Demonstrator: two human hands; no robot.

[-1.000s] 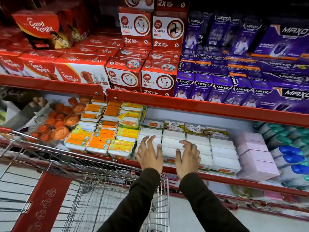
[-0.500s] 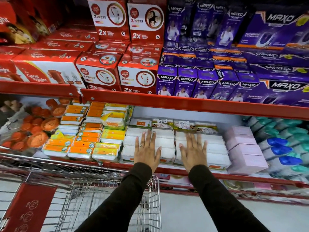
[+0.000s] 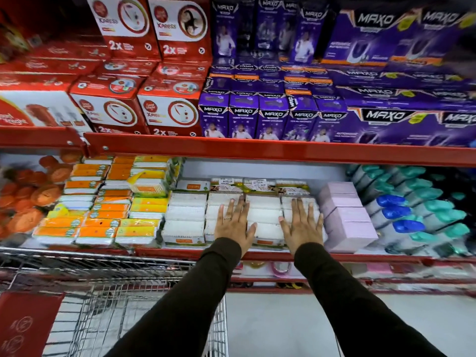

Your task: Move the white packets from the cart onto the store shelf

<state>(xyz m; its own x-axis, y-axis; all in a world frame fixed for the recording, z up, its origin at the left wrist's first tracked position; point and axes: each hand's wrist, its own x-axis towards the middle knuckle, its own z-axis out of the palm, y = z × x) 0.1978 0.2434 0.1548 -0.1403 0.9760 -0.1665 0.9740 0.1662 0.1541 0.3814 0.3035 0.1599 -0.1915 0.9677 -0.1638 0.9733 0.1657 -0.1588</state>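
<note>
Both hands, left hand (image 3: 235,222) and right hand (image 3: 302,225), lie flat with grip apart on white packets (image 3: 265,220) (clear-wrapped, stacked in rows) on the shelf (image 3: 257,150).

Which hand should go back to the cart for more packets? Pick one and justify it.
Left, probably. The left hand lies flat on the white packets nearer the cart, at lower left; the right hand is farther, beside the pink boxes.

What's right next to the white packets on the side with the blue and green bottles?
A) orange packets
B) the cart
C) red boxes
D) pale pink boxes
D: a stack of pale pink rectangular boxes sits between the white plastic-wrapped packets and the blue- and green-capped bottles.
</note>
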